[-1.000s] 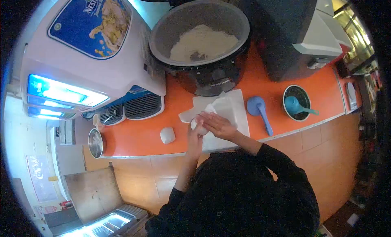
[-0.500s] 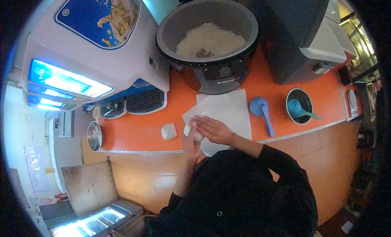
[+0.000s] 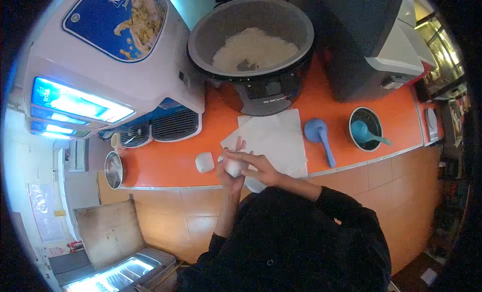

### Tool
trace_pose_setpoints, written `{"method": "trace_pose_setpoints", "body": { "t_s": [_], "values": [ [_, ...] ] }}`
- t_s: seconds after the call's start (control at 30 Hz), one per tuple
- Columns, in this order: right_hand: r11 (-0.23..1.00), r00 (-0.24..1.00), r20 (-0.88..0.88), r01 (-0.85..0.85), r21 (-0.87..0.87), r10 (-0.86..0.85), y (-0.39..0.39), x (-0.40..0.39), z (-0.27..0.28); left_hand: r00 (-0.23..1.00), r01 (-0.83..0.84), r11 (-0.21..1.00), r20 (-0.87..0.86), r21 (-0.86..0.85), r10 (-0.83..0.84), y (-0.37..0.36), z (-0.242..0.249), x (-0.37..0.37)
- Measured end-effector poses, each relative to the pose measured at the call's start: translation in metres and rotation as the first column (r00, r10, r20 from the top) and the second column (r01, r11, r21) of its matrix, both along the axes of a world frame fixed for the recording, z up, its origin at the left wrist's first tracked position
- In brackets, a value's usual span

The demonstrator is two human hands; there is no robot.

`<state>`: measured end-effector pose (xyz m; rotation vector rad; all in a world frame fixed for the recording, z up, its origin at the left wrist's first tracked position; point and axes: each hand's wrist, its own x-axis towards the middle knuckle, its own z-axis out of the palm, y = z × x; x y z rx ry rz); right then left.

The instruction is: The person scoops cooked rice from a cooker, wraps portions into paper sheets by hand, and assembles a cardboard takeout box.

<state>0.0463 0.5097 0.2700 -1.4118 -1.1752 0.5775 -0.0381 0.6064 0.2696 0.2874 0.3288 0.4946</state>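
Note:
A white paper-wrapped bundle rests in my left hand, whose fingers curl around it from below and the far side. My right hand lies against the bundle from the right, its fingers reaching over the top. What is inside the wrapping is hidden. To the left on the orange counter sits a similar white packet. Overlapping sheets of white paper lie just beyond and right of my hands. Behind them stands a large cooker holding white rice.
A blue rice scoop lies right of the paper. Farther right, a metal bowl holds a teal scoop. A drink dispenser stands at left, with another metal bowl near the counter's end. A dark appliance stands at right.
My hands have turned from palms pressed around the bundle to a looser hold that shows more of it. The right fingers have shifted over its top. The view has moved slightly.

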Motion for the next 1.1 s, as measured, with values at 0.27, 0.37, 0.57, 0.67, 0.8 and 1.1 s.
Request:
{"method": "trace_pose_setpoints", "body": {
  "t_s": [0.27, 0.37, 0.57, 0.67, 0.8, 1.1],
  "values": [
    [0.566, 0.531, 0.526, 0.817, -0.110, -0.664, -0.100, 0.055, -0.054, 0.656, 0.223, 0.878, -0.732, 0.422, 0.185, 0.066, -0.084, -0.007],
    [0.170, 0.190, 0.808, 0.979, -0.113, -0.557, -0.143, 0.055, -0.068, 0.380, 0.718, 0.310, -0.725, 0.623, 0.575, 0.083, -0.087, -0.016],
    [0.245, 0.455, 0.500, 0.869, -0.430, -0.737, -0.160, 0.068, -0.085, 0.126, 0.905, 0.044, -0.364, 0.423, 0.923, 0.074, -0.129, -0.024],
    [0.254, 0.204, 0.458, 0.966, 0.049, -0.865, -0.140, 0.089, -0.021, 0.394, 0.902, -0.328, -0.224, 0.281, 0.891, 0.036, -0.094, -0.013],
    [0.425, 0.314, 0.336, 0.839, 0.340, -0.888, -0.080, 0.159, 0.146, 0.667, 0.744, -0.505, -0.526, 0.438, 0.528, 0.002, -0.110, -0.006],
    [0.735, 0.062, 0.938, 0.604, -0.308, 0.342, 0.148, 0.338, 0.116, 0.723, 0.586, -0.674, -0.667, 0.450, 0.183, 0.037, -0.088, 0.053]
  ]
}}
